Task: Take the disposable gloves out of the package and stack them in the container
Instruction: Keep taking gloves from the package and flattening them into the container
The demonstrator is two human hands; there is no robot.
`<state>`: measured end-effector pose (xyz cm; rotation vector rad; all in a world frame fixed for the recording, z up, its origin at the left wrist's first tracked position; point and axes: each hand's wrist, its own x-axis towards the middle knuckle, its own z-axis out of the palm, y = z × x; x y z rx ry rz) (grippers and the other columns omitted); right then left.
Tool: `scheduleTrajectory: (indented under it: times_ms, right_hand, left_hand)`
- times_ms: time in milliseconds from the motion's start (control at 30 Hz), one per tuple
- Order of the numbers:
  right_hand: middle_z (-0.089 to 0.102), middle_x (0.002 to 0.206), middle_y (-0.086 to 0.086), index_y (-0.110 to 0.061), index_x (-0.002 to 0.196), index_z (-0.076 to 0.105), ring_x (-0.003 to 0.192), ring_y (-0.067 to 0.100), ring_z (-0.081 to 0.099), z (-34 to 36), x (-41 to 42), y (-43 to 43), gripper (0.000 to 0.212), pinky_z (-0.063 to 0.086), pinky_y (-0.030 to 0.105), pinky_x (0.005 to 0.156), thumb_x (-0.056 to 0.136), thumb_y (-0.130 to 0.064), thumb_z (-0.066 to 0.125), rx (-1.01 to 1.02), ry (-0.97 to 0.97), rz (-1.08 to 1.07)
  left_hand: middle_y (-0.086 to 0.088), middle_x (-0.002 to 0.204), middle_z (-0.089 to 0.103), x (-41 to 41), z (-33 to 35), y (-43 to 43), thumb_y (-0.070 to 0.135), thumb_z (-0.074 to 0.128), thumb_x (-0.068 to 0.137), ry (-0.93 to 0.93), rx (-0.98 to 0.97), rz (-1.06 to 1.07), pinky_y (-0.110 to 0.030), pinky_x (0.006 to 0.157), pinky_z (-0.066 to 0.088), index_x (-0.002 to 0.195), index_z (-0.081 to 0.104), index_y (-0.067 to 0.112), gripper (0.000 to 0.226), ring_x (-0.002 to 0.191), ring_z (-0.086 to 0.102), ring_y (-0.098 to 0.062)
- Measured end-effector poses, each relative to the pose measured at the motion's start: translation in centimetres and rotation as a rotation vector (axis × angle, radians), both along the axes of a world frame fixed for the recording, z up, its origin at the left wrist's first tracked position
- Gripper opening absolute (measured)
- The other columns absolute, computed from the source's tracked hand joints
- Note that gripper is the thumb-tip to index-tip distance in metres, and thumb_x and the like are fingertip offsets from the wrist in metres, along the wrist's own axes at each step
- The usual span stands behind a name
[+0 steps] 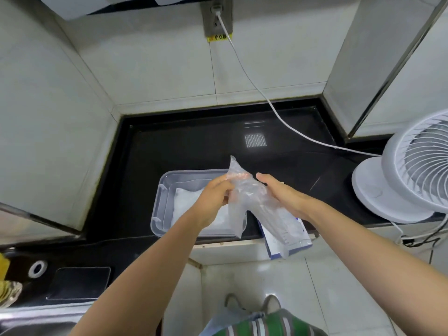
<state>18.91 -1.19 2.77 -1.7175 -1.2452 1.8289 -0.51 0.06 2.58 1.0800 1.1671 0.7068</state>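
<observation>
**Item:** disposable glove [249, 197], clear thin film, centre of frame, held above the right rim of the container [160, 202].

**Handling:** I judge it near weightless, limp, slippery and clingy, easily torn. It is best taken at an edge and laid flat.

**Left hand** [213, 197]: fingers [224, 184] curled together, pinching the film's upper part.

**Right hand** [283, 197]: fingers straight, close together, lying against the film; thumb hidden.

**Container:** clear, on the dark surface [181, 146], with a white stack [186, 202] inside.

**Package** [294, 241]: just right of the container, at the surface's near edge.
</observation>
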Motion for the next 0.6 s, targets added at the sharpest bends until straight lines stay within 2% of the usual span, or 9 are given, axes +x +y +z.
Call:
scheduleTrajectory:
  times_ms: [67, 133, 200, 267, 367, 433, 500, 567, 600]
  right_hand:
    - [0.069, 0.112, 0.0, -0.025, 0.114, 0.068, 0.112, 0.021, 0.061, 0.5, -0.5, 0.0, 0.045, 0.039, 0.038, 0.103, 0.096, -0.057, 0.044, 0.045, 0.022, 0.019]
    - [0.071, 0.113, 0.007, -0.016, 0.111, 0.069, 0.113, 0.026, 0.063, 0.6, -1.3, 0.2, 0.047, 0.044, 0.038, 0.101, 0.098, -0.053, 0.043, 0.058, 0.074, 0.028]
    - [0.069, 0.119, 0.009, -0.015, 0.115, 0.066, 0.112, 0.025, 0.064, 0.4, -2.1, 0.7, 0.052, 0.049, 0.037, 0.097, 0.1, -0.055, 0.036, 0.001, 0.156, 0.012]
    - [0.069, 0.122, 0.007, -0.02, 0.122, 0.064, 0.112, 0.023, 0.065, 0.2, -2.8, 1.0, 0.048, 0.05, 0.033, 0.09, 0.102, -0.052, 0.035, -0.044, 0.228, 0.019]
    - [0.071, 0.106, 0.005, -0.012, 0.117, 0.068, 0.097, 0.02, 0.065, -0.5, -3.6, 1.3, 0.034, 0.048, 0.032, 0.087, 0.102, -0.036, 0.048, -0.049, 0.276, -0.001]
    - [0.069, 0.106, 0.013, -0.003, 0.116, 0.067, 0.1, 0.025, 0.063, -0.7, -4.0, 1.4, 0.03, 0.048, 0.04, 0.096, 0.098, -0.024, 0.057, -0.043, 0.322, -0.045]
    - [0.067, 0.113, 0.019, 0.002, 0.119, 0.063, 0.106, 0.029, 0.064, -0.8, -4.6, 1.8, 0.032, 0.048, 0.041, 0.1, 0.091, -0.014, 0.065, -0.017, 0.376, -0.08]
    - [0.067, 0.104, 0.018, -0.003, 0.107, 0.061, 0.097, 0.029, 0.064, -0.9, -5.3, 2.2, 0.034, 0.05, 0.036, 0.089, 0.078, -0.007, 0.077, 0.03, 0.374, -0.147]
    - [0.064, 0.099, 0.018, -0.006, 0.101, 0.058, 0.092, 0.03, 0.061, -0.9, -5.5, 2.4, 0.038, 0.047, 0.037, 0.085, 0.072, -0.003, 0.081, 0.059, 0.347, -0.187]
  left_hand:
    - [-0.008, 0.104, 0.071, -1.0, -0.1, 0.1, 0.014, 0.045, 0.097, -0.038, -0.038, -0.005, -0.044, 0.097, 0.049, 0.107, 0.07, 0.02, 0.028, 0.1, 0.064, -0.027]
    - [-0.007, 0.105, 0.071, -2.0, -0.2, 0.2, 0.012, 0.041, 0.098, -0.072, -0.057, -0.038, -0.044, 0.096, 0.049, 0.105, 0.071, 0.024, 0.034, 0.102, 0.064, -0.029]
    - [-0.006, 0.104, 0.07, -3.0, -0.2, 0.3, 0.009, 0.04, 0.096, -0.11, -0.064, -0.08, -0.044, 0.094, 0.051, 0.104, 0.071, 0.028, 0.037, 0.099, 0.064, -0.026]
    - [-0.011, 0.11, 0.066, -3.9, -0.5, 0.6, 0.009, 0.04, 0.095, -0.111, -0.065, -0.096, -0.046, 0.095, 0.05, 0.11, 0.068, 0.027, 0.037, 0.103, 0.06, -0.028]
    - [-0.013, 0.121, 0.06, -5.1, -1.2, 0.8, 0.011, 0.037, 0.096, -0.051, -0.056, -0.112, -0.047, 0.096, 0.05, 0.121, 0.061, 0.029, 0.039, 0.11, 0.054, -0.035]
    - [-0.006, 0.132, 0.056, -5.9, -1.4, 1.0, 0.013, 0.04, 0.086, -0.056, -0.041, -0.164, -0.039, 0.09, 0.054, 0.136, 0.05, 0.037, 0.056, 0.113, 0.055, -0.03]
    - [0.0, 0.138, 0.051, -6.7, -1.5, 1.2, 0.013, 0.044, 0.079, -0.061, -0.036, -0.198, -0.038, 0.093, 0.053, 0.143, 0.037, 0.046, 0.071, 0.116, 0.057, -0.023]
    - [0.003, 0.139, 0.052, -7.6, -1.6, 1.4, 0.022, 0.054, 0.08, -0.074, -0.026, -0.191, -0.041, 0.095, 0.051, 0.145, 0.034, 0.044, 0.071, 0.118, 0.059, -0.021]
    - [0.003, 0.138, 0.054, -8.0, -1.7, 1.5, 0.032, 0.061, 0.078, -0.075, -0.026, -0.177, -0.041, 0.094, 0.051, 0.145, 0.036, 0.041, 0.072, 0.118, 0.06, -0.021]
